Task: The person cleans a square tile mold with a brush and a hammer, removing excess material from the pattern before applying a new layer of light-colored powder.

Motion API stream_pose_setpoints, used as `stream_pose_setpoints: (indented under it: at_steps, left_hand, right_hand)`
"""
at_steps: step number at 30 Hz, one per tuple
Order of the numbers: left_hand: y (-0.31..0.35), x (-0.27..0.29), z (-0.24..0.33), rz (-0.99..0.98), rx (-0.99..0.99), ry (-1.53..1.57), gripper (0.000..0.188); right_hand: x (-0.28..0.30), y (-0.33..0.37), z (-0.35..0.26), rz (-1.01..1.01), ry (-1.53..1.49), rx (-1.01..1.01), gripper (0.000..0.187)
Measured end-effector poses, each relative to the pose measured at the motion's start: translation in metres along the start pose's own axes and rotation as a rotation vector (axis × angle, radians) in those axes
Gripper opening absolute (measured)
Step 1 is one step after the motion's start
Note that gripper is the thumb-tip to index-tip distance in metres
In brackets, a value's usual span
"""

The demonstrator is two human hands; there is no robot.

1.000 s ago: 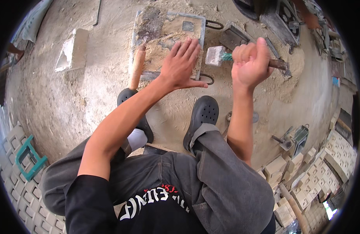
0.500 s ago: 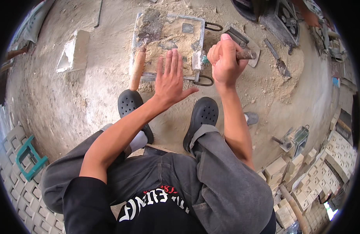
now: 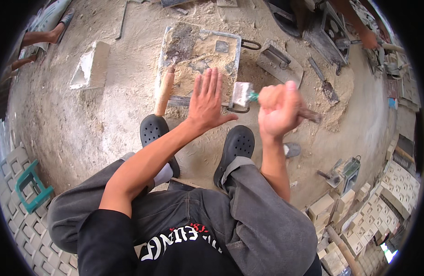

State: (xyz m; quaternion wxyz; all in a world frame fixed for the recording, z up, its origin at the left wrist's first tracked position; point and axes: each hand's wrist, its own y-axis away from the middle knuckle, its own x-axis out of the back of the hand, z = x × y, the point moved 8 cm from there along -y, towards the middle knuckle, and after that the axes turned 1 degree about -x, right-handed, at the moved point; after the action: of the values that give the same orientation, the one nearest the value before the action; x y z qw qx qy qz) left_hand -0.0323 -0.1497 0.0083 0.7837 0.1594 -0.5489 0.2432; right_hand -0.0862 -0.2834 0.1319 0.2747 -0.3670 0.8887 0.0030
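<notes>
In front of me lies a square metal mould [image 3: 238,60] with wire loop handles, filled with crumbly sandy mix. My left hand [image 3: 206,99] is flat over its near part, fingers stretched and thumb out, holding nothing. My right hand [image 3: 280,108] is closed round the brown handle of a hammer [image 3: 242,94] with a pale, crusted head and green wrapping. The hammer head is at the mould's near right corner; whether it touches cannot be told. A trowel [image 3: 165,92] with a wooden handle rests across the mould's left side, its blade on the mix.
A plastering trowel [image 3: 292,72] and a narrow trowel [image 3: 329,89] lie to the right. A pale hollow block [image 3: 98,64] stands left. Co-workers' limbs show at both upper sides, including a hand [image 3: 369,40]. Patterned blocks [image 3: 368,230] are stacked lower right; a green plastic frame [image 3: 33,188] is lower left.
My right hand has moved toward me and to the right, drawing the hammer back from the mould's right edge. My left hand stays flat over the mould. The whole view has shifted slightly.
</notes>
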Motion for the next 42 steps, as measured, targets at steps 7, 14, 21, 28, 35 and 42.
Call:
stream_pose_setpoints:
  at_steps: [7,14,21,28,35,42]
  left_hand:
    - [0.012,0.005,-0.025,0.017,0.023,-0.027,0.135]
    - [0.020,0.000,-0.009,-0.019,0.040,-0.046,0.125]
    - [0.020,-0.004,0.004,-0.003,0.035,-0.068,0.120]
    - [-0.017,-0.007,0.018,0.055,0.008,-0.019,0.122]
    - [-0.017,-0.012,0.032,0.012,-0.221,-0.075,0.108]
    - [-0.007,-0.003,0.010,0.016,-0.151,-0.055,0.119]
  right_hand:
    - [-0.011,0.003,0.029,-0.054,-0.004,-0.010,0.044]
    - [-0.017,-0.022,0.046,-0.097,0.153,-0.099,0.045]
    - [-0.020,-0.039,0.059,-0.131,0.302,-0.148,0.048]
    - [0.037,-0.021,0.017,0.150,0.021,-0.081,0.050]
    - [0.072,-0.009,0.005,0.270,0.010,-0.107,0.051]
    - [0.050,-0.016,0.023,0.199,-0.046,-0.130,0.050]
